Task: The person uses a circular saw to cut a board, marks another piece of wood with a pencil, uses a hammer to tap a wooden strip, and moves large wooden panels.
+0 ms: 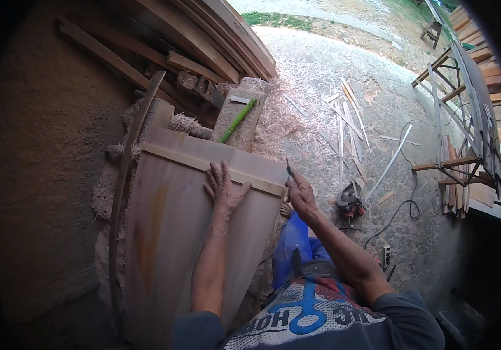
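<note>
Near the centre of the frame, the left hand [224,188] lies over a pale wooden strip [180,160] and the broad wooden panel [171,233] beneath it, fingers spread and grasping nothing. The panel fills the lower left and middle of the frame, with an orange-brown streak along its left part; the strip crosses its upper part at a slant, running down toward the right. Just beside the strip's right end, the right hand [302,195] is closed around a slim pointed tool [289,171], its tip turned toward the top of the frame; the tool is too small to tell its exact kind.

Above the panel, a bright green stick-like piece [238,121] lies on a wooden block [229,112] beside a small white piece [240,100]. Long boards [227,35] lean together at the upper left, and a narrow curved strip [124,175] runs down the panel's left side. Curly shavings [285,119] cover the floor at upper centre, with thin offcuts [349,131] scattered to their right. Right of the right hand, a circular saw [351,201] rests on the floor, with a dark cord [407,202] looping nearby. At the upper right, planks [477,96] lie across a trestle [453,165].
</note>
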Motion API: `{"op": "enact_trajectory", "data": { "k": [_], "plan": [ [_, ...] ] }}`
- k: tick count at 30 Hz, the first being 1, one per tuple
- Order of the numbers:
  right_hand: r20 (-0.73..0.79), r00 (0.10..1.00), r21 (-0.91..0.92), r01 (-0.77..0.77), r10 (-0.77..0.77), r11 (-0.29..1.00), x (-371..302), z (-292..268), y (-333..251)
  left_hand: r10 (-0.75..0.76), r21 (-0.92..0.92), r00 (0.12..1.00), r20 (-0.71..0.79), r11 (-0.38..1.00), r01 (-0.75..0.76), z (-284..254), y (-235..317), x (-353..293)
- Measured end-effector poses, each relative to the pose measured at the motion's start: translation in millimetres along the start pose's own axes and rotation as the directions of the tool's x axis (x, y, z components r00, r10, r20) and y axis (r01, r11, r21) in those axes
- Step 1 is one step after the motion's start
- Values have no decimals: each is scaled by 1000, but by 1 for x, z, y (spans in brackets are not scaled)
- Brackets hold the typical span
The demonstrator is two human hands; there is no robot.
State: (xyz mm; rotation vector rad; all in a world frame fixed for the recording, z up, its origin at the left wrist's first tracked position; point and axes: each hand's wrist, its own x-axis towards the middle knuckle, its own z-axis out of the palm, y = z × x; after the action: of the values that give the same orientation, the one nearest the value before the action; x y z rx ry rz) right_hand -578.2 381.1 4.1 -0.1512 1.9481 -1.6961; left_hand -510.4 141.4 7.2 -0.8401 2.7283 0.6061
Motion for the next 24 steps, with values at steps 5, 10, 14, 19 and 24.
{"op": "enact_trajectory", "data": {
  "k": [5, 10, 14, 19, 24],
  "plan": [
    [-9, 990, 480, -117, 138, 870, -56, 1, 6, -20, -5, 1000, 20, 1000, 20, 4, -2, 2],
    [55, 998, 598, -38, 6, 801, -63, -1, 31, -30, 7, 999, 30, 1000, 30, 4, 2, 5],
    [-43, 948, -189, 303, -316, 934, -81, 4, -4, -37, 19, 999, 32, 999, 37, 5, -2, 5],
    [-32, 921, -370, 350, -388, 861, -75, 14, 23, -19, 8, 999, 30, 1000, 18, 6, -1, 6],
    [-61, 966, -394, 209, -253, 895, -67, 23, 24, -17, 11, 1000, 18, 1000, 17, 6, 0, 5]
  ]
}}
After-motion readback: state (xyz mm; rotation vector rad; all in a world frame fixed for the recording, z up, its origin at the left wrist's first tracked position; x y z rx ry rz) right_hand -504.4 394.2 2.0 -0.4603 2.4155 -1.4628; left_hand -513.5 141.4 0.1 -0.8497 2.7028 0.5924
